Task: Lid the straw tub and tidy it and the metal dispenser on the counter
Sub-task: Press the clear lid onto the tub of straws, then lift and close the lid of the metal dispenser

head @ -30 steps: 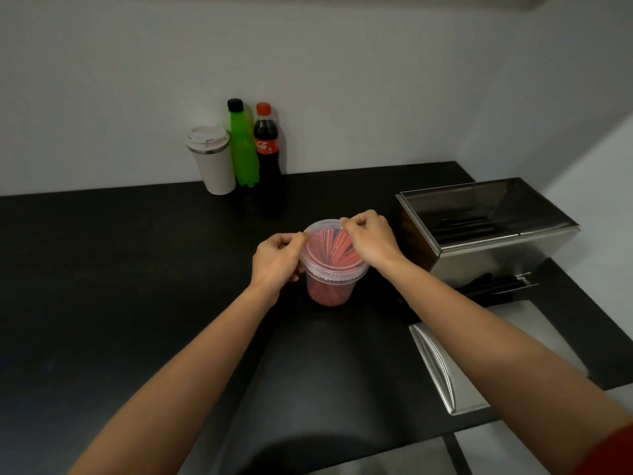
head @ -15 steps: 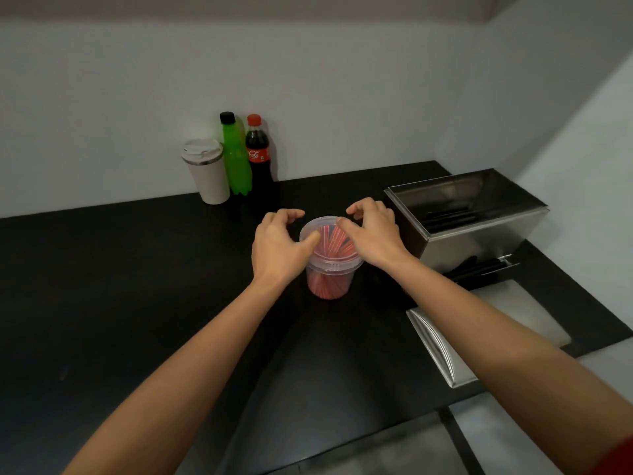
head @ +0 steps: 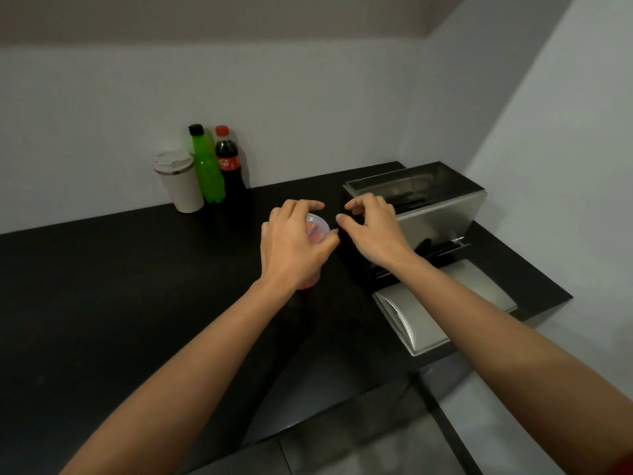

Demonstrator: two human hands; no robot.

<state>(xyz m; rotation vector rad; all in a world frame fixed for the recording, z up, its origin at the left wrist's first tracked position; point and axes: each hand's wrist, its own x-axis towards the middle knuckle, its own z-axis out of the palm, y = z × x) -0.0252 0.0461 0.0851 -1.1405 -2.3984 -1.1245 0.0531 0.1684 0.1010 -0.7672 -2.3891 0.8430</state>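
Note:
The clear straw tub [head: 317,229], full of red straws and with its clear lid on top, stands on the black counter [head: 120,286]. My left hand [head: 294,245] wraps around the tub and covers most of it. My right hand [head: 373,231] hovers just right of the tub with fingers curled and apart, holding nothing. Behind the right hand stands the metal dispenser [head: 435,204], an open steel box. Its curved metal lid [head: 428,317] lies flat on the counter in front of it.
A white travel cup [head: 180,181], a green bottle [head: 205,166] and a cola bottle [head: 229,166] stand together against the back wall. The counter ends at a wall on the right and at a front edge near me.
Both hands were pressing on the tub's lid. Now the left hand has closed around the tub and the right hand has come off it to the right. The camera has tilted up.

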